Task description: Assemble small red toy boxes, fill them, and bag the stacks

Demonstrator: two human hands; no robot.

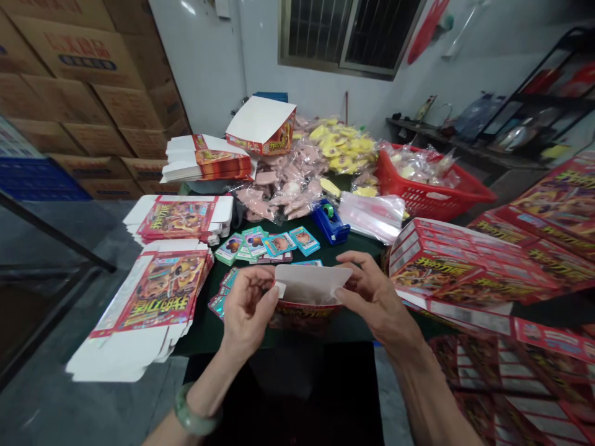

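Observation:
In front of me a red printed cardboard box stands upright with its top open and its white lid flap raised at the back. My left hand pinches the small side flap on the box's left between thumb and fingers. On the other side, my right hand grips the box's right top edge, thumb at the side flap. The inside of the box is too dim to make out. Just behind it lie colourful cards in small piles, some partly covered by my left hand.
Flattened printed boxes are stacked at left. Behind are bagged pink pieces, bagged yellow pieces, a blue tape dispenser, clear plastic bags and a red basket. Closed boxes are piled at right.

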